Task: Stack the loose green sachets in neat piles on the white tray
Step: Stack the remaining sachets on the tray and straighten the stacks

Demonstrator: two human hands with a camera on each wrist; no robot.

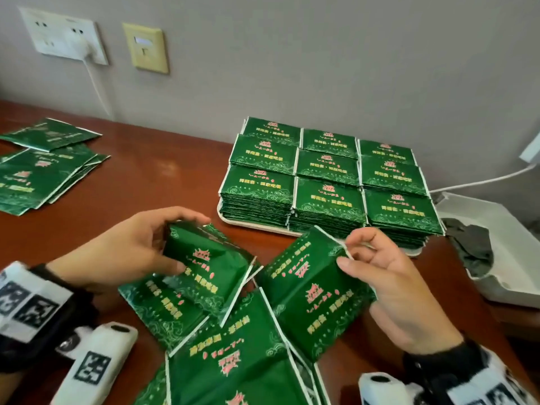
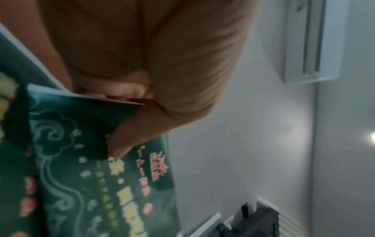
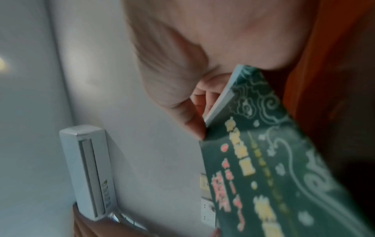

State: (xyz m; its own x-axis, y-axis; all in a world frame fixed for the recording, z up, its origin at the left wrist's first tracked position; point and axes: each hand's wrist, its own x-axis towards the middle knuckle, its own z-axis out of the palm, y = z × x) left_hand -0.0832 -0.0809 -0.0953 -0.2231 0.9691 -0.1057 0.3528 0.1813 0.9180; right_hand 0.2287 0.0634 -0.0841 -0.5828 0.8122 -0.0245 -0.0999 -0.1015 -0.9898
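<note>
The loose green sachets (image 1: pixel 239 331) lie in a fanned, overlapping heap on the brown table (image 1: pixel 152 182) at the near edge, just in front of the white tray (image 1: pixel 230 220). The tray carries nine neat piles of sachets (image 1: pixel 330 182) in three rows of three, each pile many packets deep, covering nearly all of its surface so that only the front rim shows. The left hand (image 1: pixel 131 247) grips a small bundle of sachets (image 1: pixel 204 258) lifted off the heap, fingers curled over its far edge and thumb pressed against the near face; the left wrist view shows the thumb (image 2: pixel 129 136) lying across the printed front. The right hand (image 1: pixel 391 276) pinches the top corner of another sachet (image 1: pixel 309 279), thumb on the front and fingers curled behind, and this packet stands tilted with its lower part still resting on the heap. The two hands are apart, each on its own packet. A second scattered group of sachets (image 1: pixel 38 171) lies well away at the table's far left. To the right of the tray sits a white bin (image 1: pixel 508 287) holding a dark crumpled cloth (image 1: pixel 470 247). On the grey wall behind are a white socket plate (image 1: pixel 62 35) with a plug and cord and a cream wall plate (image 1: pixel 146 48).
</note>
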